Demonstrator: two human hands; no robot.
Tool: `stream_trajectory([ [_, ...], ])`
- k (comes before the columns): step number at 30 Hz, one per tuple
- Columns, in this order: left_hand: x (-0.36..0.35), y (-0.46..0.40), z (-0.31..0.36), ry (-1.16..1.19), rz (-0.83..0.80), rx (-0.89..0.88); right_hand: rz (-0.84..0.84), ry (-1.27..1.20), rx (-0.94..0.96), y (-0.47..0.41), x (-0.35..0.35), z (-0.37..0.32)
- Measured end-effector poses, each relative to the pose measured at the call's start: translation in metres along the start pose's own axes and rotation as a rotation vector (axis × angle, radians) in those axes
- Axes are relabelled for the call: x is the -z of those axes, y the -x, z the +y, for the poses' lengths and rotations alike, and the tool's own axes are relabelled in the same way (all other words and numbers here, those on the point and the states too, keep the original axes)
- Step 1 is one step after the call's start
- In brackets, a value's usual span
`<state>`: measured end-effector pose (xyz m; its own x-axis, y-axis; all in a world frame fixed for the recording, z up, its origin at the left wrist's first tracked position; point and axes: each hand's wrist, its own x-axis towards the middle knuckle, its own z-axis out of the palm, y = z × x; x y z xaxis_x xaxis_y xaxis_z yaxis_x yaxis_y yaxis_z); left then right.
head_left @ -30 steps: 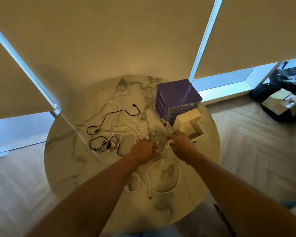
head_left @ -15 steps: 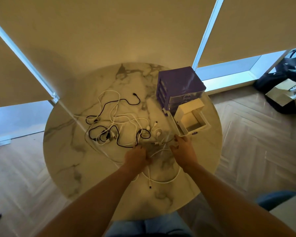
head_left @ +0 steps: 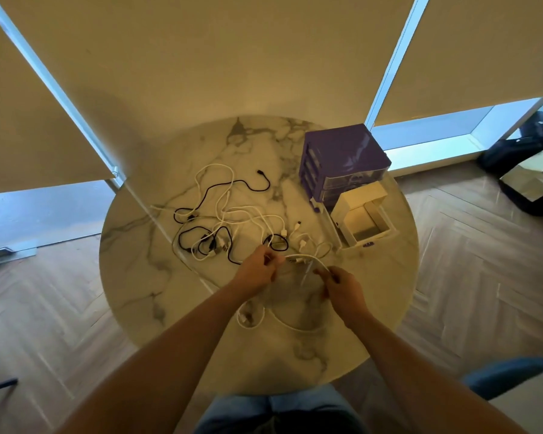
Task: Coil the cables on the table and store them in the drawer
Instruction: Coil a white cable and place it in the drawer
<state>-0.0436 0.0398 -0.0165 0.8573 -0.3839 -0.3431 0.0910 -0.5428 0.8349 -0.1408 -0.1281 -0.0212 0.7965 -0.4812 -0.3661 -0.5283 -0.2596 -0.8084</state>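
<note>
A round table (head_left: 145,277) of white marble with grey veins carries a tangle of white cables (head_left: 232,214) and black cables (head_left: 248,186), beside a purple drawer unit (head_left: 342,151) with a cream-white open drawer (head_left: 362,222); beige blinds (head_left: 217,57) hang above brown herringbone wood flooring (head_left: 483,261)

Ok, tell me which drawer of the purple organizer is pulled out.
The bottom drawer of the purple drawer unit: it is out on the marble table, open and showing nothing inside. The drawers above it sit flush in the frame.
</note>
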Motion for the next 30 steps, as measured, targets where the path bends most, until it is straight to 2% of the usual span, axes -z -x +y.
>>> stream_trajectory([
  [4, 0.021, 0.002, -0.007, -0.038, -0.003, 0.021, 0.044, -0.135, 0.019, 0.001, 0.005, -0.016],
  [9, 0.036, 0.021, -0.028, -0.271, -0.07, -0.016, 0.072, -0.093, 0.055, -0.001, 0.003, -0.028],
  [14, 0.04, 0.044, -0.051, -0.515, 0.037, 0.099, 0.083, -0.063, 0.101, 0.006, -0.006, -0.027],
  [17, 0.038, 0.053, -0.061, -0.64, 0.029, 0.168, 0.096, -0.053, 0.113, 0.01, -0.01, -0.023],
  [24, 0.038, 0.061, -0.062, -0.637, -0.01, 0.199, 0.125, -0.156, 0.124, 0.016, -0.013, -0.02],
  [27, 0.035, 0.062, -0.061, -0.684, -0.011, 0.207, 0.136, -0.063, 0.155, 0.016, -0.01, -0.019],
  [30, 0.031, 0.062, -0.055, -0.668, 0.003, 0.217, 0.117, 0.204, 0.157, 0.018, -0.01, -0.016],
])
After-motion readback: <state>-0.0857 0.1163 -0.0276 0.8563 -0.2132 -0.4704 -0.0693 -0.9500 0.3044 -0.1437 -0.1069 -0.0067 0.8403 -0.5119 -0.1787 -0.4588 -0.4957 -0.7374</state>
